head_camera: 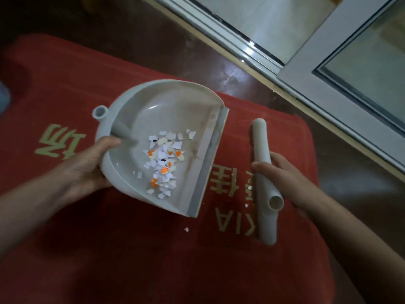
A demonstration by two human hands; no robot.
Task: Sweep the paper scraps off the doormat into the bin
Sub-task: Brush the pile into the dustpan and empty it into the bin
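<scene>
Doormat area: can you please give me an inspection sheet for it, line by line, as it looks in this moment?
Surface: red doormat with gold lettering, lying on a dark floor.
Job's things: dustpan holds most paper scraps; a few loose scraps lie on the doormat near its lip; brush lies to the right of the dustpan, apart from it; bin not in view.
Clutter: nothing seen.
Grippers: left hand grips the dustpan's back rim; right hand grips the brush.
Cables: nothing seen.
Surroundings: sliding door frame at the upper right.
</scene>
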